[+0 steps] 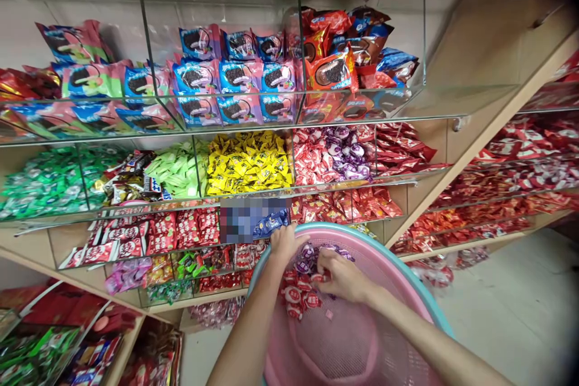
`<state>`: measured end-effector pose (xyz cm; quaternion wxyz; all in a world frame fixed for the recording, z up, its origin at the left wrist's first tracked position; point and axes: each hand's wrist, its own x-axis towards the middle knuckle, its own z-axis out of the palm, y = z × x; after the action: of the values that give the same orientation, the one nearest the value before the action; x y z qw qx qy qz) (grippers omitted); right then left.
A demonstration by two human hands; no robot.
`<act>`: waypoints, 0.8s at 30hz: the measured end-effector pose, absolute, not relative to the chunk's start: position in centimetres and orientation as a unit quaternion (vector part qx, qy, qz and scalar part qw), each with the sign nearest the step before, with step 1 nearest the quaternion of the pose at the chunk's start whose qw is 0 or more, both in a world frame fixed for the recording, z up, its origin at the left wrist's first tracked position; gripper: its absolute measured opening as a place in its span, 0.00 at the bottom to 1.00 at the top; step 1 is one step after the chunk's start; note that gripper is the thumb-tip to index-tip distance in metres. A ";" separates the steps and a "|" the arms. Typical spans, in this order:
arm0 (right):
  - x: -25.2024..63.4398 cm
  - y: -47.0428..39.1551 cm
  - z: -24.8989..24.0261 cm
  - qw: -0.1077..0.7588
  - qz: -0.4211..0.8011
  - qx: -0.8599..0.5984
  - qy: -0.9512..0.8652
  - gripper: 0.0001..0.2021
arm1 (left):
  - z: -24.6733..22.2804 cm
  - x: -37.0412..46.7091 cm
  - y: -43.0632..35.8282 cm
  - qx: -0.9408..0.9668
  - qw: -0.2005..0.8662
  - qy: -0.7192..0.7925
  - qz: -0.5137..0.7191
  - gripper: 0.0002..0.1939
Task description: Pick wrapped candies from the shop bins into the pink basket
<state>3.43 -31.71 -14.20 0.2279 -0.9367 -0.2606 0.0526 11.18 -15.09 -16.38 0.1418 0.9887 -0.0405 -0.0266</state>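
Observation:
A pink mesh basket with a light blue rim is in front of me. Red-and-white wrapped candies and purple-and-white ones lie together inside it, towards its far left side. My left hand is at the far left part of the rim, its fingers bent over the edge and gripping it. Inside the basket, my right hand is at the candies with its fingers curled together; what they pinch, if anything, is hidden.
Beyond the basket rise slanted shelves with clear dividers, holding yellow candies, green candies and wrapped cookies. More red packets fill shelves at the right. Pale floor tiles show below.

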 end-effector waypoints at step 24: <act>1.3 -29.8 -15.9 0.013 0.114 -0.972 -0.204 0.10 | -16.6 11.3 -15.1 0.990 0.137 -0.036 -0.015 0.31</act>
<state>1.33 -29.76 -15.88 0.0133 -0.9722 -0.2042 0.1137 11.31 -15.08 -16.55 0.1371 0.9898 -0.0360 -0.0152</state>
